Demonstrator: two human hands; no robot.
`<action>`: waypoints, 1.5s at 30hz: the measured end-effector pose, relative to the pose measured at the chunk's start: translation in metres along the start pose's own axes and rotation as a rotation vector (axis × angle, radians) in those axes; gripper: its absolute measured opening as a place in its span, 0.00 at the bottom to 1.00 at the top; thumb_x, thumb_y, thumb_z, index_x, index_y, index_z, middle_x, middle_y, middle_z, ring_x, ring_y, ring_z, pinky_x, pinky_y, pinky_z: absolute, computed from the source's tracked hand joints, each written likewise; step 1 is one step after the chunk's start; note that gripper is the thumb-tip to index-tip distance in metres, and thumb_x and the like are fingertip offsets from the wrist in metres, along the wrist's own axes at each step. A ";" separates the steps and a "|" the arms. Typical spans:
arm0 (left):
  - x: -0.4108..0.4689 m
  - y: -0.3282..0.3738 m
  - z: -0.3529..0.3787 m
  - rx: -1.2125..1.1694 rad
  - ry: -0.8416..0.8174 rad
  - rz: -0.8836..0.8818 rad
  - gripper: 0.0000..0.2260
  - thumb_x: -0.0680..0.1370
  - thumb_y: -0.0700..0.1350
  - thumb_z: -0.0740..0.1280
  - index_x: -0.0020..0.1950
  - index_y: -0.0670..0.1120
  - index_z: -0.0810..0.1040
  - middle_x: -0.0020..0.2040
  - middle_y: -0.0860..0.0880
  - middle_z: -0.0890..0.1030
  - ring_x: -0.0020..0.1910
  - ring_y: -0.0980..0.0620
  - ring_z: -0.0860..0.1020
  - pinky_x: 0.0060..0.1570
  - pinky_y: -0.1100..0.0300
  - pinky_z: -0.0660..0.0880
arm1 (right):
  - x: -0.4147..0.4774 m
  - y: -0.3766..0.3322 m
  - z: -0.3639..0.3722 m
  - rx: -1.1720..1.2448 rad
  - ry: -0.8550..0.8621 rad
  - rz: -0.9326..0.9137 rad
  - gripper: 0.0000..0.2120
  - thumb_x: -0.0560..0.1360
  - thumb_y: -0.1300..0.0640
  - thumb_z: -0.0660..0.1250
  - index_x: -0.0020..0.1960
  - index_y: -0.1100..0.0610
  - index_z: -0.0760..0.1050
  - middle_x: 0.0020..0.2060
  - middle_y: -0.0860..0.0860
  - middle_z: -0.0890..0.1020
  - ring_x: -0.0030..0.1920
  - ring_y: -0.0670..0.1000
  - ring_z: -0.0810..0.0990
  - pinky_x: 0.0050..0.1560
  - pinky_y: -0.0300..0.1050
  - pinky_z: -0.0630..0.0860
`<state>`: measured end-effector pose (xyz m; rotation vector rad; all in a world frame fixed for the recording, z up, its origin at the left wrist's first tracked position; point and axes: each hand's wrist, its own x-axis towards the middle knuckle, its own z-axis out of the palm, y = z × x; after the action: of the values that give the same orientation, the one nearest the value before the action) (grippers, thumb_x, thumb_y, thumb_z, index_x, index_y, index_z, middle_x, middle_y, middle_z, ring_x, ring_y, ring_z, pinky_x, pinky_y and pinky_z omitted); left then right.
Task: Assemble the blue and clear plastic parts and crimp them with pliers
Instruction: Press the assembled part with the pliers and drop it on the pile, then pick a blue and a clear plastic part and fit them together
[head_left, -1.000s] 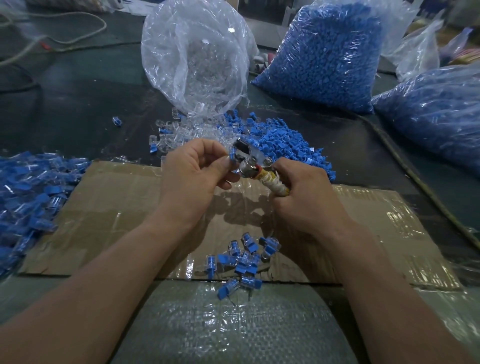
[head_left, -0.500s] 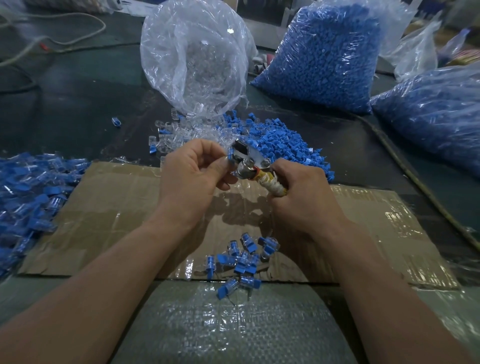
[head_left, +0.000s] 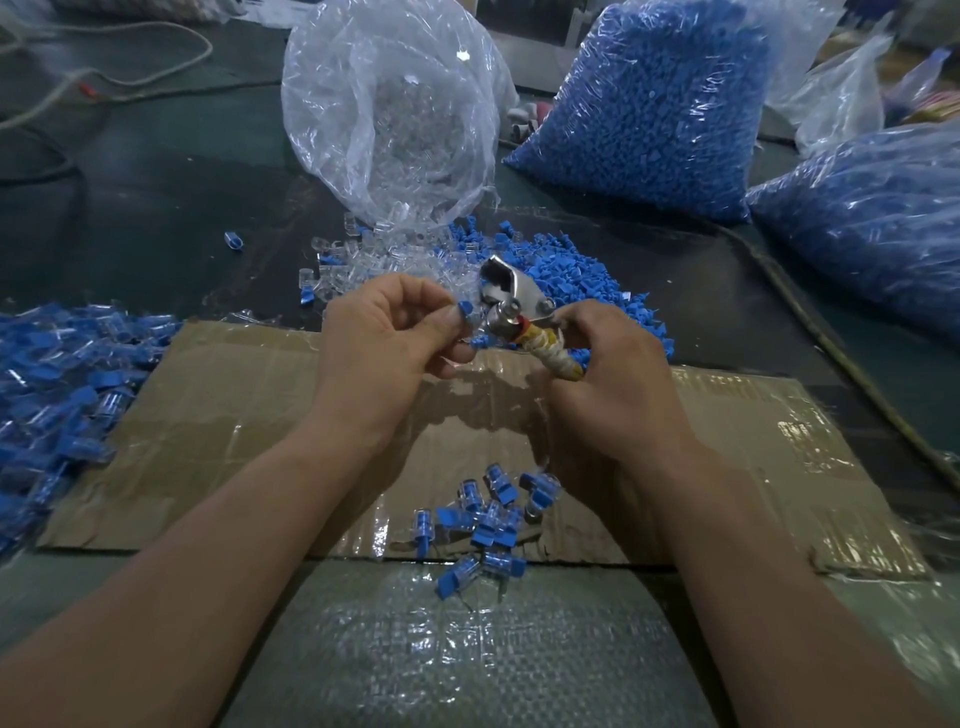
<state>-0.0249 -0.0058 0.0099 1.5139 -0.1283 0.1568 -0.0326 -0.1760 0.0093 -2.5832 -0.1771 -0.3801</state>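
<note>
Pinching a blue piece between thumb and forefinger, the left hand holds it right at the 9 o'clock side of the pliers. The right hand is wrapped round the tape-bound handles, with the metal head pointing up towards 11 o'clock. The jaws look parted. Whether a clear cap already sits on the blue piece I cannot tell, as the thumb covers most of it.

A second ago the piece was tucked against the head and hardly showed. Now the head has tipped up and more blue shows at the thumb tip. My reading is that the squeeze is over and the piece is coming away, ready to be dropped.

At 6 o'clock below the hands a little heap of finished pieces lies on the near edge of a taped cardboard sheet, likely where this one goes. At 12 o'clock, beyond the hands, loose blue parts and loose clear parts lie spilled on the dark surface. Behind them, the mouth of a clear bag opens over the clear parts. At 1 and 2 o'clock stand two full blue bags. A big spread of joined pieces lies out at 9 o'clock.
</note>
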 end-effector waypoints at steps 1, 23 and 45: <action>0.001 0.001 -0.001 -0.018 -0.016 -0.038 0.07 0.73 0.32 0.66 0.40 0.43 0.76 0.30 0.49 0.81 0.28 0.55 0.80 0.26 0.67 0.75 | 0.001 0.003 0.000 0.005 0.027 0.019 0.12 0.69 0.57 0.70 0.50 0.55 0.73 0.45 0.48 0.74 0.49 0.49 0.72 0.47 0.42 0.68; -0.012 0.009 0.000 0.060 -0.636 -0.237 0.04 0.65 0.44 0.71 0.34 0.45 0.82 0.32 0.50 0.81 0.30 0.56 0.79 0.33 0.64 0.76 | 0.010 0.029 -0.007 -0.231 -0.038 0.346 0.33 0.64 0.36 0.71 0.61 0.55 0.70 0.54 0.52 0.74 0.56 0.54 0.71 0.53 0.48 0.68; 0.013 -0.014 -0.018 1.094 0.036 0.069 0.07 0.76 0.40 0.65 0.52 0.46 0.81 0.53 0.45 0.77 0.54 0.46 0.75 0.47 0.57 0.66 | 0.011 -0.004 0.011 -0.232 -0.059 -0.181 0.18 0.79 0.53 0.57 0.69 0.52 0.66 0.69 0.48 0.68 0.72 0.48 0.58 0.71 0.49 0.39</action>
<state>-0.0099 0.0122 -0.0028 2.5954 -0.0615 0.3423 -0.0207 -0.1665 0.0053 -2.8183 -0.4123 -0.4115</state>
